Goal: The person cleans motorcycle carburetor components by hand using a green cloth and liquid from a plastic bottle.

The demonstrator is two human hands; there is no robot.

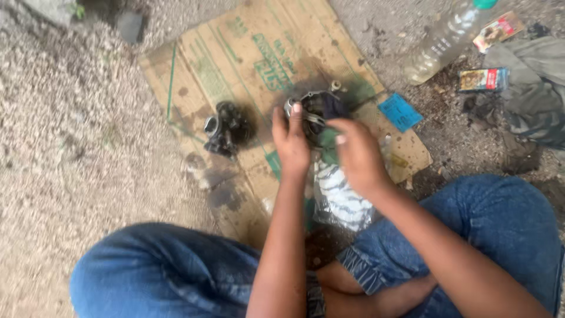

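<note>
Left hand (291, 141): curling around the round metal engine part (318, 112) from its 8 o'clock side, thumb lying up along the rim, seemingly steadying it for the other hand.
Right hand (356, 154): reaching in from 4 o'clock, fingertips bunching together at the part's lower edge; what they are pinching, if anything, is hidden.
Engine part: sitting near the middle of the oil-stained cardboard sheet (247, 53), which is probably keeping it off the gravel.
Second dark part (226, 126): lying apart at 9 o'clock, untouched.
Striped plastic bag (338, 197): lying under the wrists at 6 o'clock.
Plastic bottle (447, 38): lying at 2 o'clock, off the cardboard.
</note>
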